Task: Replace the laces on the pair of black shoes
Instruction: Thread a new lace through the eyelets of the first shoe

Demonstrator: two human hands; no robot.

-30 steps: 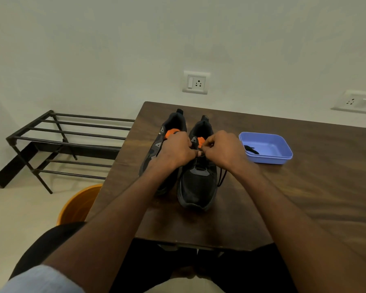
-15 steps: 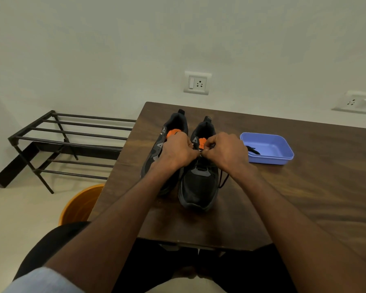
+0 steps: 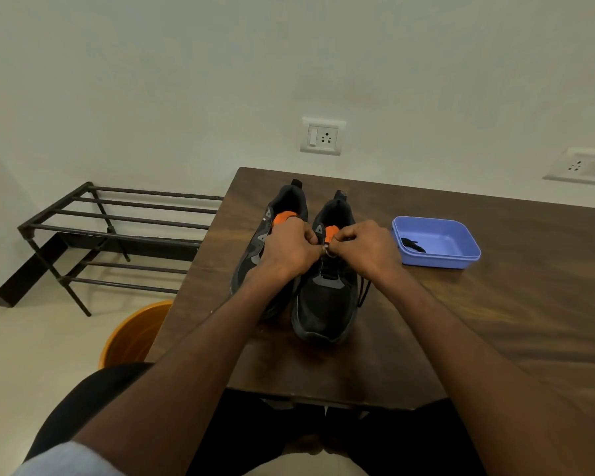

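Two black shoes with orange tongue patches stand side by side on the dark wooden table point(image 3: 495, 321), toes toward me. My left hand point(image 3: 289, 249) and my right hand point(image 3: 363, 247) meet over the tongue of the right shoe point(image 3: 325, 304), fingers curled and pinching its black lace point(image 3: 364, 292), part of which hangs down the shoe's right side. The left shoe point(image 3: 255, 255) is partly hidden behind my left hand and forearm. The eyelets under my fingers are covered.
A blue plastic tray point(image 3: 461, 259) to the right of the shoes holds a small black lace piece point(image 3: 412, 244). Left of the table stand a black metal rack point(image 3: 110, 235) and an orange bucket point(image 3: 131, 338) on the floor. Wall sockets sit behind.
Both hands have stayed over the right shoe's tongue with small finger movements on the lace. The shoes and tray have not moved.
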